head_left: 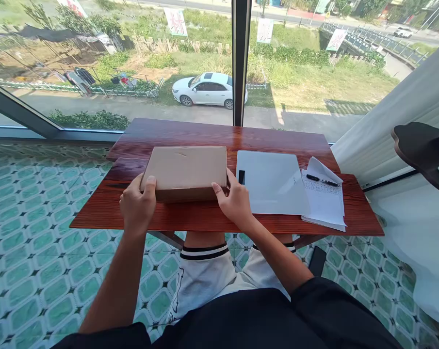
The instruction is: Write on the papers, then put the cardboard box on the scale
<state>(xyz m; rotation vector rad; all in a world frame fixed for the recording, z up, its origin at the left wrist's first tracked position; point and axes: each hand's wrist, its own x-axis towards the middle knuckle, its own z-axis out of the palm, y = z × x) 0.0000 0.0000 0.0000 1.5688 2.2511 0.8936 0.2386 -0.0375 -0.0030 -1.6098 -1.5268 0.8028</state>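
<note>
A closed brown cardboard box [190, 168] is over the left part of the reddish wooden table [190, 222]. My left hand [137, 199] grips its left end, with the thumb on the near top corner. At the right end, my right hand [235, 199] holds the near corner, thumb against the front edge. Most fingers of both hands are hidden behind the box's sides. I cannot tell whether the box rests on the table or is slightly lifted. Just right of my right hand lies a flat white board-like panel [272, 186] with a small dark rectangle at its left edge.
Papers with handwriting [323, 206] lie at the table's right, a black pen [321, 180] on top. Below the table's right side is a dark flat object [317, 261]. A dark curved wooden piece [419, 143] juts in at right, near a white curtain [394, 106]. Windows stand behind the table.
</note>
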